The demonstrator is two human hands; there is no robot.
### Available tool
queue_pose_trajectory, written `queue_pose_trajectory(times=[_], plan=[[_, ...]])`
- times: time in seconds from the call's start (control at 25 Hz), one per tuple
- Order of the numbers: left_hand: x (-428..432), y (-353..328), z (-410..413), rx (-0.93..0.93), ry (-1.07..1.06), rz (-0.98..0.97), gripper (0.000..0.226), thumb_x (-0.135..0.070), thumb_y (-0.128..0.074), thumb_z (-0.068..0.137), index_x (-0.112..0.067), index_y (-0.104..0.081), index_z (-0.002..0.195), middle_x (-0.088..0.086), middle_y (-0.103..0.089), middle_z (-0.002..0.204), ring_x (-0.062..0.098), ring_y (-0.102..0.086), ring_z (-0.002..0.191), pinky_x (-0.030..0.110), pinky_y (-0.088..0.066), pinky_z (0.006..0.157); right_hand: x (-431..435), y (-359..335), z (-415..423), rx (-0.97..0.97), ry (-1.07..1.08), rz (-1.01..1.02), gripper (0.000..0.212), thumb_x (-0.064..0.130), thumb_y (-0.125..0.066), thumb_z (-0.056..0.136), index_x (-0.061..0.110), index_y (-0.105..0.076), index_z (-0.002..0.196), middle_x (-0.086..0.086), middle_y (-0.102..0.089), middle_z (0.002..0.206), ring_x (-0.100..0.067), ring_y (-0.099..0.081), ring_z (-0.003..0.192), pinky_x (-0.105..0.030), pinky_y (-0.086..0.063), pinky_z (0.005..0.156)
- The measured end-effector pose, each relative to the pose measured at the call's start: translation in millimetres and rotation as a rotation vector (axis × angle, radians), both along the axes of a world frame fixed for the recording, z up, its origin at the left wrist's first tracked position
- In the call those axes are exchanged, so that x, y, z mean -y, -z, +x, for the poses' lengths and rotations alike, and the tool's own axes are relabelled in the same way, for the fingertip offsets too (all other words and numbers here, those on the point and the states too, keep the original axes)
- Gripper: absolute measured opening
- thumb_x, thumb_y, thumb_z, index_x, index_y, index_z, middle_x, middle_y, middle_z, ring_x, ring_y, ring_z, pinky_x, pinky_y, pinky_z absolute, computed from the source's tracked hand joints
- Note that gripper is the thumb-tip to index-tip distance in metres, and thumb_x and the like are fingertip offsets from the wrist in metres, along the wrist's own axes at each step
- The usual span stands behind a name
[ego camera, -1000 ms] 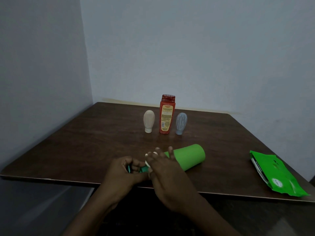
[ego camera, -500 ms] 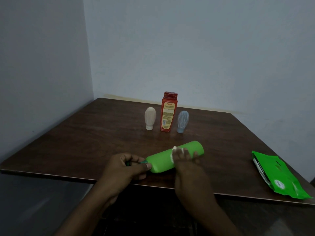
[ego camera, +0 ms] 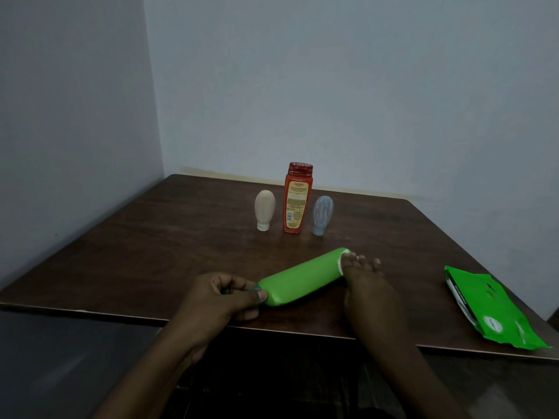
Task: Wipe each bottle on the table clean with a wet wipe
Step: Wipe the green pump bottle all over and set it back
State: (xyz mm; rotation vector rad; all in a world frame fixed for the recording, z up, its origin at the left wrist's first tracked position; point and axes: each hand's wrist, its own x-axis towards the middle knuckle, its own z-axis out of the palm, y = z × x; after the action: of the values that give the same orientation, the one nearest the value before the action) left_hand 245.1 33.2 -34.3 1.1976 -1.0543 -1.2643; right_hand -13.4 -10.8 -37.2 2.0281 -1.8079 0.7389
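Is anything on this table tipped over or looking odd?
Only the green bottle lies on its side, but on purpose: the left hand grips its cap end while the right hand holds a wipe against its base. The three bottles behind stand upright.

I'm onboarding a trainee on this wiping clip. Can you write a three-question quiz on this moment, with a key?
1. Which hand presses the white wipe on the green bottle's far end? A) left hand B) right hand
2. True or false: the green bottle stands upright.
3. How many bottles stand upright at the back?
Key: 1 B; 2 false; 3 three (beige bottle, red bottle, blue-grey bottle).
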Motion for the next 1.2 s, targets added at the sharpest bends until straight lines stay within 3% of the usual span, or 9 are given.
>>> queue_pose_trajectory(times=[0.08,0.24,0.4,0.6,0.68,0.8,0.92,1.04,1.2], plan=[[-1.8,-0.6,-0.2,-0.009,-0.007,-0.001,0.019,0.001,-0.085,0.075,0.007,-0.077,0.092,0.025,-0.078,0.091,0.027,-0.076,0.081,0.033,-0.066,0.074,-21.3,5.4,24.9,-0.048,-0.129,-0.096,0.077,-0.009,-0.081,0.049,0.002,-0.065,0.124,-0.016,-0.070,0.119,-0.033,-0.067,0.111,-0.047,-0.041,0.098],[-3.8,-1.8,0.0,-0.002,-0.005,-0.015,0.020,0.002,-0.086,0.073,0.005,-0.078,0.091,0.027,-0.077,0.088,0.028,-0.075,0.078,0.029,-0.064,0.069,-49.4,11.2,55.8,-0.258,-0.511,-0.149,0.061,0.006,-0.055,0.073,0.005,-0.058,0.134,-0.010,-0.061,0.135,-0.025,-0.057,0.127,-0.046,-0.040,0.110],[-2.0,1.7,0.7,0.010,-0.018,-0.024,0.027,0.006,-0.089,0.067,0.006,-0.076,0.092,0.019,-0.075,0.077,0.027,-0.074,0.071,0.029,-0.064,0.065,-14.0,0.2,23.3,-0.088,-0.244,-0.045,0.066,0.000,-0.074,0.065,0.014,-0.064,0.129,-0.011,-0.068,0.125,-0.031,-0.063,0.118,-0.045,-0.047,0.102],[-0.7,3.8,2.8,0.080,-0.014,-0.038,0.031,0.004,-0.091,0.064,0.003,-0.077,0.092,0.016,-0.076,0.076,0.027,-0.073,0.070,0.031,-0.062,0.066,28.7,-14.9,-17.4,0.022,-0.015,0.157,0.053,0.014,-0.050,0.085,0.031,-0.057,0.135,-0.009,-0.055,0.144,-0.031,-0.049,0.134,-0.041,-0.039,0.111],[-3.0,3.0,4.3,0.126,-0.014,-0.054,0.033,0.000,-0.093,0.061,0.001,-0.078,0.091,0.017,-0.076,0.077,0.027,-0.072,0.071,0.033,-0.061,0.068,14.7,-14.8,5.2,0.051,-0.140,0.138,0.050,0.011,-0.051,0.088,0.030,-0.058,0.134,-0.006,-0.054,0.145,-0.027,-0.048,0.136,-0.038,-0.038,0.113],[-9.9,2.6,3.5,0.205,-0.053,-0.120,0.033,-0.003,-0.096,0.060,-0.006,-0.079,0.088,0.021,-0.075,0.081,0.025,-0.069,0.071,0.030,-0.058,0.066,-25.7,-18.9,50.9,0.147,-0.547,0.149,0.052,-0.001,-0.050,0.088,0.021,-0.061,0.134,-0.003,-0.055,0.143,-0.016,-0.044,0.138,-0.029,-0.018,0.122],[-28.7,-18.5,-5.6,0.165,-0.156,-0.245,0.054,-0.003,-0.096,0.059,-0.022,-0.077,0.106,0.013,-0.076,0.084,0.024,-0.074,0.077,0.025,-0.060,0.065,-35.3,-36.5,49.6,0.456,-0.750,0.215,0.046,-0.001,-0.050,0.094,0.027,-0.066,0.127,0.010,-0.061,0.134,-0.001,-0.050,0.131,-0.022,-0.023,0.119],[-36.4,-62.8,-20.9,0.137,-0.220,-0.508,0.083,0.002,-0.091,0.067,-0.036,-0.057,0.134,0.010,-0.076,0.094,0.021,-0.078,0.082,0.025,-0.061,0.066,-34.4,-60.6,25.8,0.963,-0.656,0.176,0.041,-0.002,-0.055,0.095,0.030,-0.073,0.112,0.014,-0.074,0.108,-0.002,-0.067,0.101,-0.019,-0.052,0.088],[-18.2,-111.6,-50.2,0.449,-0.249,-0.846,0.088,-0.018,-0.091,0.076,-0.039,-0.042,0.146,-0.001,-0.068,0.080,0.014,-0.069,0.073,0.020,-0.056,0.064,-38.7,-66.5,4.6,1.689,-0.644,0.240,0.028,-0.006,-0.049,0.094,0.005,-0.072,0.107,-0.014,-0.075,0.104,-0.027,-0.072,0.099,-0.036,-0.058,0.086]])
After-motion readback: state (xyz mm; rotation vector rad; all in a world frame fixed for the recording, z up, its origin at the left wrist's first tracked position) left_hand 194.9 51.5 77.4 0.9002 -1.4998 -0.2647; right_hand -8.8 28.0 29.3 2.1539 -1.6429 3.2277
